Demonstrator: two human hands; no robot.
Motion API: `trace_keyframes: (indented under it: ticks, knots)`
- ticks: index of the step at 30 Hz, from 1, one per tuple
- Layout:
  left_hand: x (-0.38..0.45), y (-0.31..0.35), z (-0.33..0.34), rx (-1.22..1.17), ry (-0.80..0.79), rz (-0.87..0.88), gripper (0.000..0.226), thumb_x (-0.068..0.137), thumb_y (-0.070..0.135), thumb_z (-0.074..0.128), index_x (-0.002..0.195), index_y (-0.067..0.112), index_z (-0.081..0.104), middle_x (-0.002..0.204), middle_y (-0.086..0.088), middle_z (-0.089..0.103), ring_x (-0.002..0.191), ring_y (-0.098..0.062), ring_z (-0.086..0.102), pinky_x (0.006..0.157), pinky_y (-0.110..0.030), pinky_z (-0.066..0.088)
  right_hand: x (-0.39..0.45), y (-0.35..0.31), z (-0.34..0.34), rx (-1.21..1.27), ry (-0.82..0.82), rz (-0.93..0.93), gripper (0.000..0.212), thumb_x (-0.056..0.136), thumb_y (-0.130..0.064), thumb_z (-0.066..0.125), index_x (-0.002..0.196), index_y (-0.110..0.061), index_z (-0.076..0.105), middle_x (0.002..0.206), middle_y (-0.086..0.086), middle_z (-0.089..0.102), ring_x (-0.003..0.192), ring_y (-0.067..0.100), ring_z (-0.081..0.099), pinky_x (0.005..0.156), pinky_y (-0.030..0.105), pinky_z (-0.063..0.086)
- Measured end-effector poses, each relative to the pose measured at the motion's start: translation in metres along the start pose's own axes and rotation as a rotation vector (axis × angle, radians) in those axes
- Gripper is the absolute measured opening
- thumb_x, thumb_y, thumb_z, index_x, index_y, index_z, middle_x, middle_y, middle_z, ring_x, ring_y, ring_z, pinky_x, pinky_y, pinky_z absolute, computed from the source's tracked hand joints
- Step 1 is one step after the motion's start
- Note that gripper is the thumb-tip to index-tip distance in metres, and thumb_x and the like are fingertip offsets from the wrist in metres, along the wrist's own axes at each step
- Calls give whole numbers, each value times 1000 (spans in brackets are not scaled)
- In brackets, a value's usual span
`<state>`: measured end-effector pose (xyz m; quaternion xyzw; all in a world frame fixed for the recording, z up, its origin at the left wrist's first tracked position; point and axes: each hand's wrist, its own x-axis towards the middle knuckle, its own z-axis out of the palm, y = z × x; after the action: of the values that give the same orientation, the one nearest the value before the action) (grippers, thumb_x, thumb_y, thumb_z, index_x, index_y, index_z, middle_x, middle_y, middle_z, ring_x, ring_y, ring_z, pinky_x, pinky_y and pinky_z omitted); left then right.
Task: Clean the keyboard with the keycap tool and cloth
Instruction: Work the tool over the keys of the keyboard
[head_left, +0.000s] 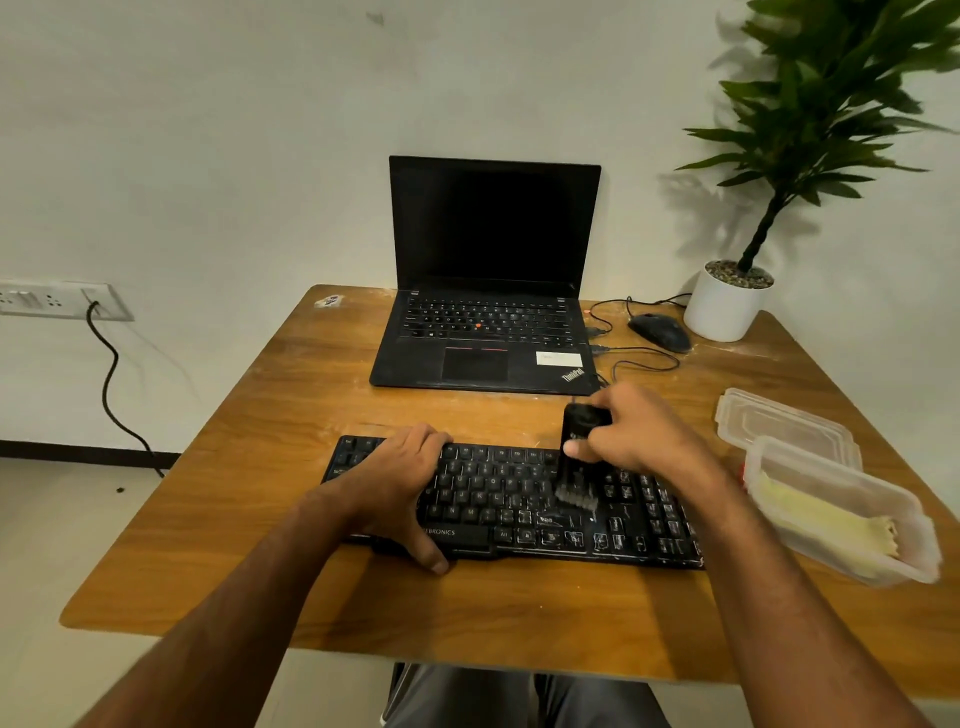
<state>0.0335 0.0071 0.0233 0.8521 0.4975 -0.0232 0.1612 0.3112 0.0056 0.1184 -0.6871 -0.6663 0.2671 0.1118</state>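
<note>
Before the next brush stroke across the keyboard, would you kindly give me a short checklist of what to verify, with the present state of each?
1. Keyboard steadied: ok, the left hand rests on its left part, thumb at the front edge.
2. Brush gripped: ok, the right hand holds its black handle.
3. Bristles on the keys: ok, they meet the keys right of the middle.
4. Cloth within reach: ok, a yellow cloth lies in the open plastic box at the right.
5. Keyboard unplugged: cannot tell, its cable is not visible.
6. Dust coming off: cannot tell, the keys show pale marks, but the frame is too blurred.
</note>
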Motion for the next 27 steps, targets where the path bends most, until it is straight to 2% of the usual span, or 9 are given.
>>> trace_keyframes:
  ticks: [3, 7, 10, 12, 14, 16, 22, 25, 27]
  knots:
    - [-1, 0, -1, -1, 5, 0, 145, 47, 74, 90, 157, 15, 17, 149, 3, 28, 134, -13, 29, 121, -30, 26, -1, -2, 8, 67, 116, -10, 36, 79, -26, 82, 110, -15, 69, 97, 0, 69, 95, 18, 65, 85, 37, 54]
    - [-2, 0, -2, -5, -18, -2, 147, 47, 76, 88, 159, 15, 15, 152, 2, 26, 137, -14, 28, 124, -35, 26, -7, 5, 14, 16, 16, -13, 35, 75, -28, 85, 104, -16, 70, 94, 1, 71, 91, 19, 67, 84, 41, 58]
    - [-4, 3, -7, -7, -42, 30, 152, 45, 84, 81, 160, 15, 11, 158, 1, 23, 142, -16, 25, 125, -38, 24, -7, 11, 10, 46, 51, -18, 38, 76, -27, 85, 109, -14, 70, 95, 1, 70, 90, 18, 66, 83, 40, 58]
    - [-5, 8, -8, -10, -32, 62, 152, 48, 85, 79, 161, 13, 8, 161, 0, 20, 144, -16, 23, 126, -37, 21, -7, 10, 12, 86, 123, -41, 37, 77, -27, 84, 109, -15, 70, 92, -1, 70, 87, 17, 66, 77, 35, 57]
    - [-6, 16, -5, -5, -6, 84, 147, 54, 82, 81, 161, 12, 7, 162, -1, 18, 147, -16, 20, 127, -36, 19, -8, 6, 19, 156, 164, -65, 30, 77, -27, 85, 102, -18, 70, 85, -6, 67, 86, 15, 65, 66, 24, 51]
    - [-3, 22, -1, 8, 24, 97, 147, 55, 84, 79, 161, 12, 7, 164, -2, 18, 149, -17, 19, 128, -35, 16, -11, 6, 28, 213, 192, -96, 29, 76, -27, 86, 99, -21, 69, 85, -9, 66, 88, 14, 64, 63, 19, 46]
    - [1, 24, 4, -7, 84, 107, 141, 53, 88, 75, 159, 15, 17, 157, 2, 27, 143, -14, 27, 125, -35, 24, -20, 14, 16, 196, 17, -96, 24, 81, -23, 82, 99, -18, 67, 91, -1, 68, 85, 12, 64, 63, 25, 47]
    - [3, 22, 6, -1, 81, 101, 142, 51, 89, 74, 158, 16, 17, 156, 3, 28, 142, -13, 28, 125, -36, 25, -20, 7, 21, 316, 81, -115, 19, 82, -18, 80, 97, -16, 68, 90, -2, 68, 85, 13, 65, 75, 33, 56]
    - [3, 23, 6, -4, 77, 92, 142, 51, 88, 75, 158, 17, 16, 157, 3, 27, 142, -13, 27, 125, -35, 24, -17, 5, 31, 333, 56, -94, 19, 81, -18, 81, 95, -15, 68, 90, 1, 70, 86, 18, 68, 81, 43, 59]
